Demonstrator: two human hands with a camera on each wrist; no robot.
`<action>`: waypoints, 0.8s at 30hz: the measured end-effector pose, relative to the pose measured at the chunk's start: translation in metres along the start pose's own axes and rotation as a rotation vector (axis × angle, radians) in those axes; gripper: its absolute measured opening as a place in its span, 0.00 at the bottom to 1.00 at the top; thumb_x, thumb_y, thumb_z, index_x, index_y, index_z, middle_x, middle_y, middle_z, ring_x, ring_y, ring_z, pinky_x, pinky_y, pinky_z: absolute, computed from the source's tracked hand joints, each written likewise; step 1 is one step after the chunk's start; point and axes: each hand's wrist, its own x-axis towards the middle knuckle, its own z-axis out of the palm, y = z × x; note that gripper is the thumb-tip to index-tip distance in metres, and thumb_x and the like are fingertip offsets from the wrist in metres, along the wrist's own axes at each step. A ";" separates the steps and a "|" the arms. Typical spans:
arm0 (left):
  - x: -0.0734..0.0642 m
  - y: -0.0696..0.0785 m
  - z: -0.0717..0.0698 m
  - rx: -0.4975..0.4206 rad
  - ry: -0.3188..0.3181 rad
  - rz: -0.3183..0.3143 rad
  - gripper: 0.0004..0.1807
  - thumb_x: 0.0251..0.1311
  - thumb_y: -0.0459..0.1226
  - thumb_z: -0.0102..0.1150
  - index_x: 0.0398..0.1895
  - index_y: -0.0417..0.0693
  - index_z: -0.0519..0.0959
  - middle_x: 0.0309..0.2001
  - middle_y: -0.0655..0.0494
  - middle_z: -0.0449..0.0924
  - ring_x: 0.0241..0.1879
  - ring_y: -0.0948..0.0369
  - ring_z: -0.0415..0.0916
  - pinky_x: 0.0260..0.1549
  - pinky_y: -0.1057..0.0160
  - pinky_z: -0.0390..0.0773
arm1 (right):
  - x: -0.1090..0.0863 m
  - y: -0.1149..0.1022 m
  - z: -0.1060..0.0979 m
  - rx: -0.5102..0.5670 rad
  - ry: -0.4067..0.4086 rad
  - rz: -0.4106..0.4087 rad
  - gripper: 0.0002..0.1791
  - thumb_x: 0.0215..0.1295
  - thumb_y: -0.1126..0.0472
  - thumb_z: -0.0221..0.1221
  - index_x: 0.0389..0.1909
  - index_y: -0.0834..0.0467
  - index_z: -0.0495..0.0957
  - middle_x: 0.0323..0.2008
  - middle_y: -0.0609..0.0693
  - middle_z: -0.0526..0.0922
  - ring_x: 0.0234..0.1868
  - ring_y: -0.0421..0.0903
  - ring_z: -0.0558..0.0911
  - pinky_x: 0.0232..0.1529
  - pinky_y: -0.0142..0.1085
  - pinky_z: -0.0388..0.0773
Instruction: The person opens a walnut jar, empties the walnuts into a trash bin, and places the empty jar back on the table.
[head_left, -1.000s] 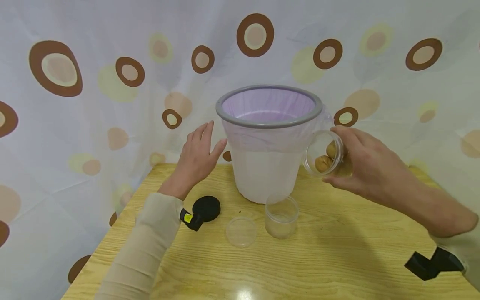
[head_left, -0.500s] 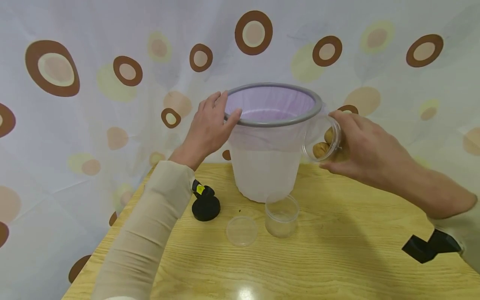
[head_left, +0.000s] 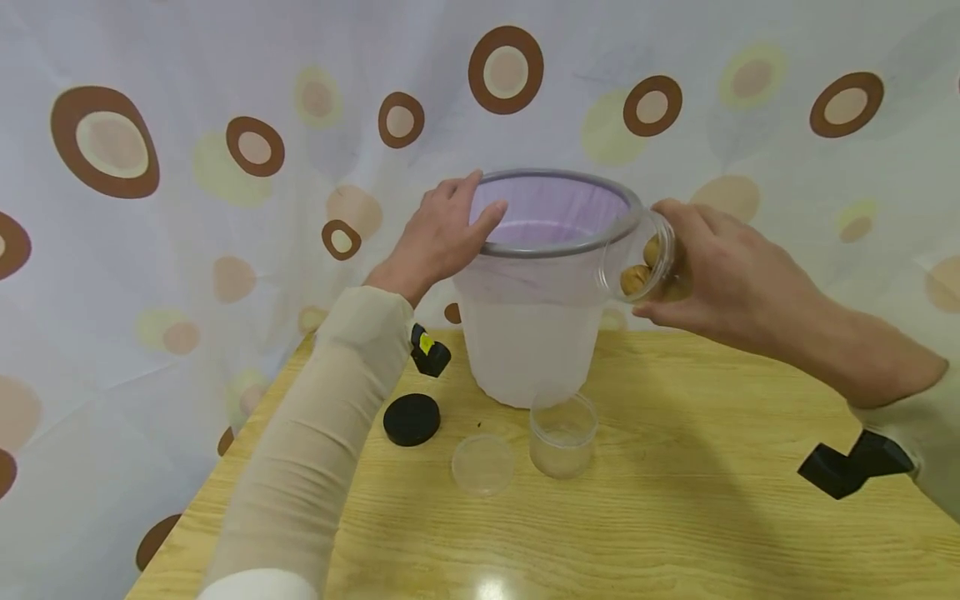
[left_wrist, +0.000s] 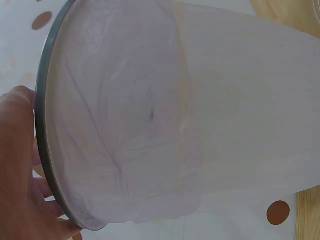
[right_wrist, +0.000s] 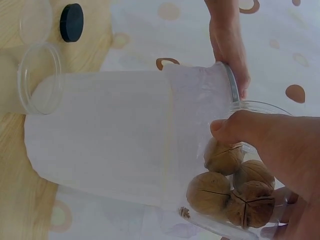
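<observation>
My right hand [head_left: 731, 267] grips a clear plastic jar [right_wrist: 215, 222] turned sideways, its mouth facing left. Several walnuts [right_wrist: 210, 192] lie inside the jar, which is level with the upper right side of a trash bin [head_left: 528, 350]. The white bin stands upright, with a grey rim [head_left: 540, 249] over a pale purple liner bag [head_left: 555, 204]. At the left of that rim rests my left hand [head_left: 444, 229], fingers loosely extended across it and thumb over the opening. In the left wrist view some fingers [left_wrist: 42, 187] are partly hidden behind the rim.
On the wooden table [head_left: 675, 517] in front of the bin stand a second clear jar [head_left: 562, 446], a clear round lid [head_left: 483, 465] and a black round lid [head_left: 412, 419]. A patterned cloth [head_left: 225, 67] hangs behind. The table's left edge lies beyond the black lid.
My left hand has moved up and right from beside the bin onto its rim. My right hand has raised the jar of walnuts slightly, closer to the rim. The walnuts stay inside.
</observation>
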 end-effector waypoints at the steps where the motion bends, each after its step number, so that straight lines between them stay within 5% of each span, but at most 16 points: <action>1: 0.002 0.000 0.000 -0.001 -0.010 -0.004 0.40 0.72 0.62 0.33 0.80 0.53 0.49 0.78 0.49 0.52 0.76 0.49 0.51 0.75 0.50 0.54 | 0.001 0.000 0.000 -0.001 -0.006 0.006 0.52 0.41 0.55 0.79 0.67 0.60 0.62 0.48 0.60 0.75 0.45 0.57 0.76 0.39 0.56 0.76; 11: 0.016 0.004 -0.002 -0.025 -0.077 -0.062 0.42 0.70 0.65 0.32 0.80 0.53 0.50 0.78 0.48 0.52 0.77 0.50 0.51 0.75 0.52 0.54 | 0.012 0.003 -0.008 -0.019 -0.015 0.016 0.53 0.42 0.54 0.78 0.68 0.63 0.61 0.50 0.63 0.75 0.49 0.61 0.74 0.41 0.60 0.76; 16: 0.018 0.005 -0.007 0.062 -0.157 -0.120 0.48 0.66 0.70 0.27 0.80 0.51 0.47 0.79 0.46 0.48 0.78 0.50 0.45 0.77 0.52 0.48 | 0.019 0.005 -0.015 -0.026 -0.029 0.032 0.52 0.44 0.52 0.77 0.68 0.62 0.61 0.53 0.64 0.75 0.53 0.63 0.72 0.45 0.61 0.74; 24: 0.019 0.007 -0.005 0.143 -0.208 -0.095 0.51 0.64 0.73 0.24 0.79 0.48 0.52 0.78 0.46 0.53 0.77 0.45 0.48 0.76 0.51 0.50 | 0.029 0.011 -0.022 -0.060 -0.059 0.058 0.52 0.48 0.50 0.75 0.70 0.62 0.58 0.56 0.65 0.73 0.52 0.65 0.74 0.45 0.63 0.74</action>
